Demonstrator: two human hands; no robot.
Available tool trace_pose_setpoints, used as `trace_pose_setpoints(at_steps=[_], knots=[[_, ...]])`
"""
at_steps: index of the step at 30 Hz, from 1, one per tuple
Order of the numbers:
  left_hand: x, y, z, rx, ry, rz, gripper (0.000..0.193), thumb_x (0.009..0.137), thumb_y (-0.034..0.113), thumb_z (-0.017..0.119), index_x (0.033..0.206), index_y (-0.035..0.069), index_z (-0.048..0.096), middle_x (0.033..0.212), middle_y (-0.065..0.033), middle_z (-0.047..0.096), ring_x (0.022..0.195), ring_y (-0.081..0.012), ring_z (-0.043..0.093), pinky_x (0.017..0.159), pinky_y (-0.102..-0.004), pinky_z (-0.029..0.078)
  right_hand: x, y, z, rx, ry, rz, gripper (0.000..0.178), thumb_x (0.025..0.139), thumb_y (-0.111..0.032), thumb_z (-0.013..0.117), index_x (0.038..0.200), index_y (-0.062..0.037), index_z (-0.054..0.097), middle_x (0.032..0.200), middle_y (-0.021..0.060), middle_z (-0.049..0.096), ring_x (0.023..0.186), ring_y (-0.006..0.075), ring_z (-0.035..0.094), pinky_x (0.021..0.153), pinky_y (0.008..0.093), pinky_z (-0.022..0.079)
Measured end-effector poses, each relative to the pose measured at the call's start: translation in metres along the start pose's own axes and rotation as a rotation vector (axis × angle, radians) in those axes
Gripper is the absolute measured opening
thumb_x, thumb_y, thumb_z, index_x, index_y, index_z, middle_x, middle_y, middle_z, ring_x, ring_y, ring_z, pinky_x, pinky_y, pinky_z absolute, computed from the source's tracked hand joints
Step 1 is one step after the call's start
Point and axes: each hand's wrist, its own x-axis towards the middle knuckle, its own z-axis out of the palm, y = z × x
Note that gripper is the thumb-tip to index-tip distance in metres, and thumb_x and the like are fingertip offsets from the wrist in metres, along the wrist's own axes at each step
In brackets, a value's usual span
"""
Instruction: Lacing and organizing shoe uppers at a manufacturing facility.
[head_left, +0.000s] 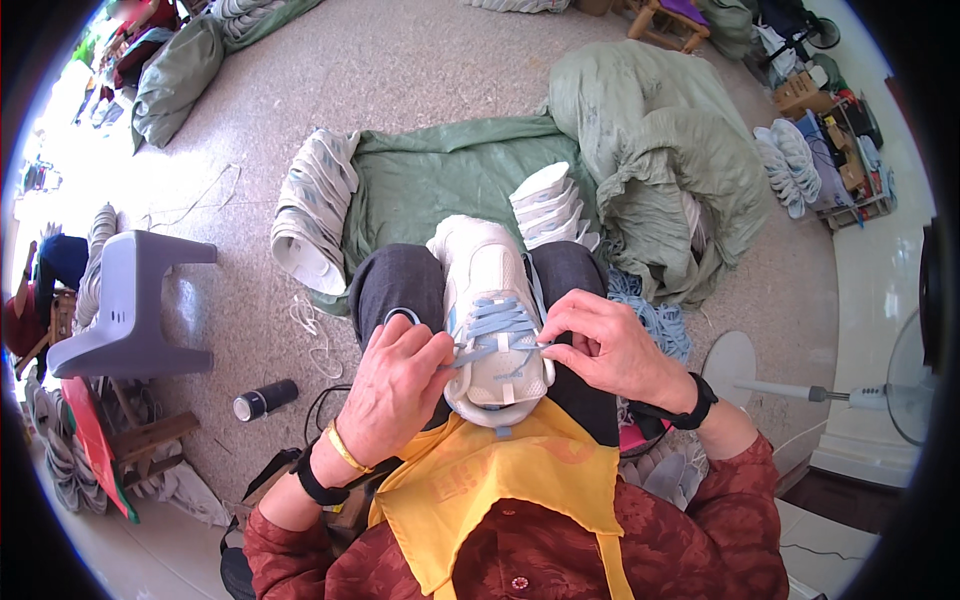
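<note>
One left hand (396, 385), one right hand (608, 340), both pinching laces (503, 318), one shoe (482, 264)

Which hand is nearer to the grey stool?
Left. The left hand is right of the stool, across some floor; the right hand is farther right, beyond the shoe.

light: bright, from upper left | glare: left floor (185, 190) washed out | rim: dark, edges bent
</note>
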Motion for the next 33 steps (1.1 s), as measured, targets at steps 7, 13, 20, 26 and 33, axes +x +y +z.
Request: trace_pose_setpoints(at_steps=[7,13,20,26,33], knots=[[-0.005,-0.003,-0.001,0.024,0.054,0.007,0.015,0.082,0.002,0.074,0.088,0.005,0.061,0.083,-0.0103,0.056,0.087,-0.0330,0.054,0.080,-0.0421,0.047,-0.007,-0.005,0.010,-0.019,0.076,-0.023,0.016,0.087,-0.005,0.080,0.100,-0.0065,0.072,0.102,0.0042,0.065,0.058,0.0107,0.057,0.054,0.0277,0.048],[-0.005,-0.002,-0.003,0.084,0.084,0.008,0.015,0.082,0.000,0.072,0.087,0.004,0.060,0.083,-0.0101,0.057,0.087,-0.0328,0.054,0.080,-0.0421,0.046,-0.001,-0.014,0.018,-0.077,0.048,-0.087,0.015,0.088,-0.008,0.079,0.101,-0.0056,0.071,0.102,0.0076,0.064,0.068,0.0239,0.067,0.063,0.0356,0.056],[0.003,-0.012,-0.004,0.084,0.191,-0.026,0.017,0.082,-0.002,0.071,0.085,0.003,0.056,0.080,-0.0103,0.057,0.083,-0.0339,0.054,0.077,-0.0428,0.047,0.004,-0.011,0.025,-0.155,0.046,-0.167,0.011,0.088,-0.008,0.077,0.096,-0.0042,0.070,0.100,0.0092,0.063,0.078,0.0301,0.069,0.068,0.0399,0.057],[0.019,-0.021,-0.003,0.143,0.343,-0.129,0.017,0.082,-0.002,0.071,0.086,0.003,0.054,0.079,-0.0108,0.059,0.081,-0.0342,0.056,0.073,-0.0434,0.047,0.008,-0.018,0.024,-0.168,0.012,-0.176,0.012,0.089,-0.009,0.076,0.096,-0.0043,0.069,0.100,0.0089,0.062,0.079,0.0298,0.069,0.069,0.0399,0.058],[0.017,-0.027,0.005,0.209,0.418,-0.301,0.022,0.084,0.003,0.073,0.088,0.003,0.052,0.078,-0.0117,0.056,0.072,-0.0318,0.057,0.064,-0.0415,0.046,0.012,-0.016,0.034,-0.250,0.047,-0.262,0.011,0.088,-0.005,0.076,0.093,-0.0029,0.066,0.097,0.0095,0.062,0.075,0.0293,0.068,0.065,0.0388,0.056]])
